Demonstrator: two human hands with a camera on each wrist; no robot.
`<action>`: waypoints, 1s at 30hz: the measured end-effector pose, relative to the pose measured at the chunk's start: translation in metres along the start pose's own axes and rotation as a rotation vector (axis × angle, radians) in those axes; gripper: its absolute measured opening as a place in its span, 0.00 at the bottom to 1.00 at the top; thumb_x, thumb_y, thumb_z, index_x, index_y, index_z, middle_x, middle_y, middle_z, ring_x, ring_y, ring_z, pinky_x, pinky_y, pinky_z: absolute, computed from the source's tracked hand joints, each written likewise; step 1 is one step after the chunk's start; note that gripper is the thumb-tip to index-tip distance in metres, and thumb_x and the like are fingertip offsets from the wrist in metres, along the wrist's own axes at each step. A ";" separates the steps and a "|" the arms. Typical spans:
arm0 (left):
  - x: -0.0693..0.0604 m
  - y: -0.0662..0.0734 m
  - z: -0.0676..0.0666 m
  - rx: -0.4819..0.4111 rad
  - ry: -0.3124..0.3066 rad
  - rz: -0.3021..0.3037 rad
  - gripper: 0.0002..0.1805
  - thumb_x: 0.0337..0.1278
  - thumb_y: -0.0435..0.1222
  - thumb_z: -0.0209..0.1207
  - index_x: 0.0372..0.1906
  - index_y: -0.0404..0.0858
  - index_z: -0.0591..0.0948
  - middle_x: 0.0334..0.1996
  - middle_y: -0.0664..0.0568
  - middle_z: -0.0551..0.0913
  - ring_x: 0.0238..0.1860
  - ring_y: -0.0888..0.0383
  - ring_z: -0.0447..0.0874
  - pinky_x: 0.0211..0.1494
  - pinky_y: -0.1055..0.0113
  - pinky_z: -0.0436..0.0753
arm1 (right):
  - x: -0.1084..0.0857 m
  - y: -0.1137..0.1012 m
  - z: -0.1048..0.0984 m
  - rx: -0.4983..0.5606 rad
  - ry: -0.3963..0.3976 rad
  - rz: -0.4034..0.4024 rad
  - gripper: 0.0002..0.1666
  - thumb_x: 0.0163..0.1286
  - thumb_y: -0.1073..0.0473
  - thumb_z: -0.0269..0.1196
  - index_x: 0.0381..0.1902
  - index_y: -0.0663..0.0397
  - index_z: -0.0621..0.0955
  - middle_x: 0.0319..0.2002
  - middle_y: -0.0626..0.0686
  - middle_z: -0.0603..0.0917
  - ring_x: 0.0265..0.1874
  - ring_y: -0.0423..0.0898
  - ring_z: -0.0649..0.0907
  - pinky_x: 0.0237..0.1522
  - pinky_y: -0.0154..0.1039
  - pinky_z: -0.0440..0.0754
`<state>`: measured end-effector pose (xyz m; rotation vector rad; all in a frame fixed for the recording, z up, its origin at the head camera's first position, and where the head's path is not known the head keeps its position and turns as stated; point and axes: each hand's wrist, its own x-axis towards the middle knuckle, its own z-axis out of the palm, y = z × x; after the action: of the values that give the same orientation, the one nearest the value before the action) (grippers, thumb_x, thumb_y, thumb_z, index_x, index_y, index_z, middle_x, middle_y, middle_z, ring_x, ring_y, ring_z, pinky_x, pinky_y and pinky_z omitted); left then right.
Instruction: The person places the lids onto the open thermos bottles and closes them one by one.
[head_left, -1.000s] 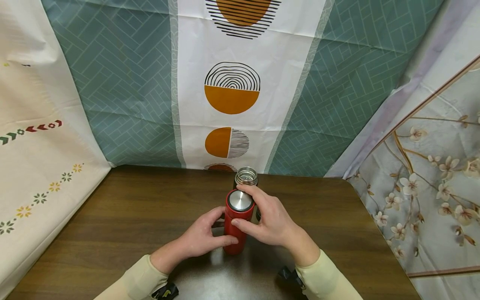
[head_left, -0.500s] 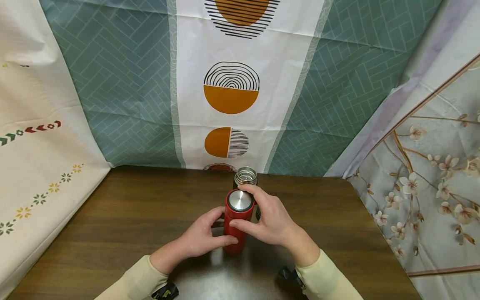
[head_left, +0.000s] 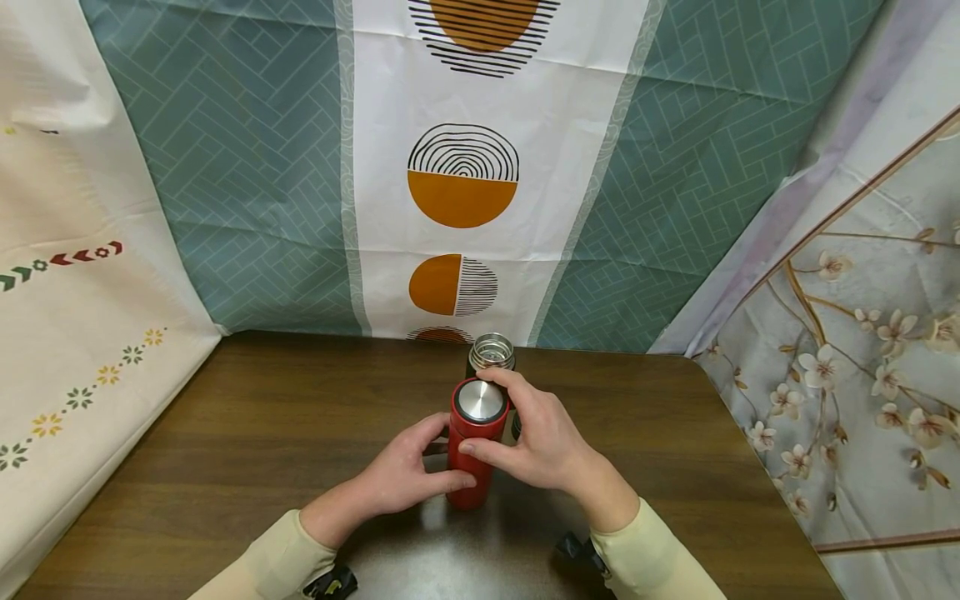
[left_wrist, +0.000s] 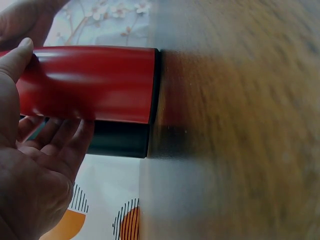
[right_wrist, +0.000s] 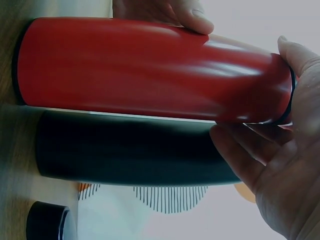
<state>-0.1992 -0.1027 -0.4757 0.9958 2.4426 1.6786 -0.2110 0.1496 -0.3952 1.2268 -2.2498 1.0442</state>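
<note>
A red thermos (head_left: pixel 480 454) with a brushed-steel disc on top stands upright on the table. My left hand (head_left: pixel 401 471) grips its lower body, thumb on the near side and fingers around the far side. The upper end is held by my right hand (head_left: pixel 547 442), thumb in front and fingers behind, as the right wrist view also shows. Directly behind stands a dark thermos (right_wrist: pixel 130 147) without a lid, its steel threaded mouth (head_left: pixel 493 352) uncovered. A black lid (right_wrist: pixel 45 220) sits on the table near that dark thermos, mostly hidden behind my right hand in the head view.
The brown wooden table (head_left: pixel 300 400) extends to both sides of the thermoses. Its back edge meets a patterned hanging cloth (head_left: pixel 262 208). Other cloths hang at the left (head_left: pixel 90 333) and right (head_left: pixel 862 375).
Almost nothing differs. The right hand's fingers have shifted very slightly on the red thermos's upper end; the left hand and both thermoses stay in place.
</note>
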 end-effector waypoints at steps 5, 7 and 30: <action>0.000 -0.001 0.000 0.005 0.001 -0.003 0.35 0.67 0.46 0.79 0.75 0.52 0.78 0.68 0.58 0.83 0.69 0.50 0.82 0.70 0.39 0.83 | 0.000 0.000 0.000 0.047 -0.043 0.044 0.51 0.66 0.51 0.83 0.79 0.57 0.71 0.61 0.50 0.88 0.53 0.43 0.90 0.56 0.44 0.89; 0.001 -0.001 0.000 0.011 0.002 -0.005 0.35 0.67 0.47 0.79 0.75 0.52 0.78 0.68 0.59 0.83 0.69 0.51 0.82 0.70 0.41 0.84 | -0.001 0.000 -0.001 0.073 -0.063 0.069 0.52 0.67 0.52 0.82 0.82 0.54 0.70 0.62 0.48 0.87 0.55 0.42 0.89 0.59 0.45 0.88; -0.001 -0.001 0.001 0.025 0.004 -0.019 0.36 0.65 0.48 0.80 0.75 0.53 0.78 0.68 0.59 0.84 0.69 0.52 0.83 0.70 0.45 0.84 | -0.001 -0.001 -0.002 0.164 -0.083 0.119 0.44 0.70 0.57 0.77 0.79 0.57 0.71 0.60 0.47 0.88 0.55 0.43 0.88 0.60 0.47 0.88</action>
<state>-0.1993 -0.1027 -0.4774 0.9695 2.4734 1.6499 -0.2100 0.1509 -0.3941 1.2348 -2.3646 1.2662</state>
